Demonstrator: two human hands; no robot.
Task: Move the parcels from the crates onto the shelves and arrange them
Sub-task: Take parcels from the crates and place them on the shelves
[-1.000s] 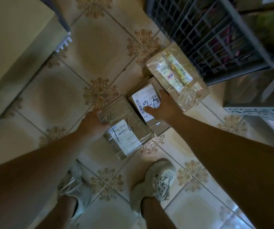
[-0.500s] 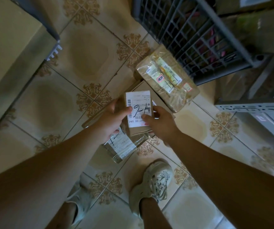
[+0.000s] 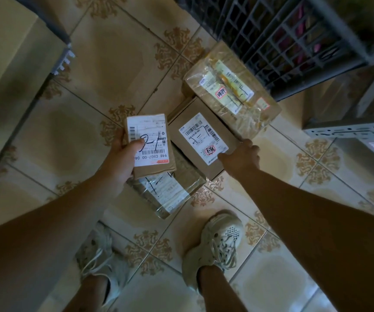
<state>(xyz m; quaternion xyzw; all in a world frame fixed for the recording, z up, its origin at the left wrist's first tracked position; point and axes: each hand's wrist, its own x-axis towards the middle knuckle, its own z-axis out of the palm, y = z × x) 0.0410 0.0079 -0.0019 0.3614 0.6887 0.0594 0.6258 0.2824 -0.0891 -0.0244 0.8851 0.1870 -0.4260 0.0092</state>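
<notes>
Head view: a person bends over parcels lying on the tiled floor, all placed here against the grey crate.
Left hand: well left of and nearer than the crate, lifted. Its fingers are wrapped behind the small parcel and the thumb is on its label.
Flat taped parcel: on the floor, nearest the person and farthest from the crate, partly under the held one.
Brown carton: on the floor, near the crate's near-left side.
Right hand: fingers curled over the carton's right edge, thumb on top.
Large taped parcel: on the floor, right against the crate.
Shelf frame: right of and nearer than the crate, only its edge showing.
Progress: early, I judge. One parcel is in hand, three are on the floor, and none is visibly shelved.
</notes>
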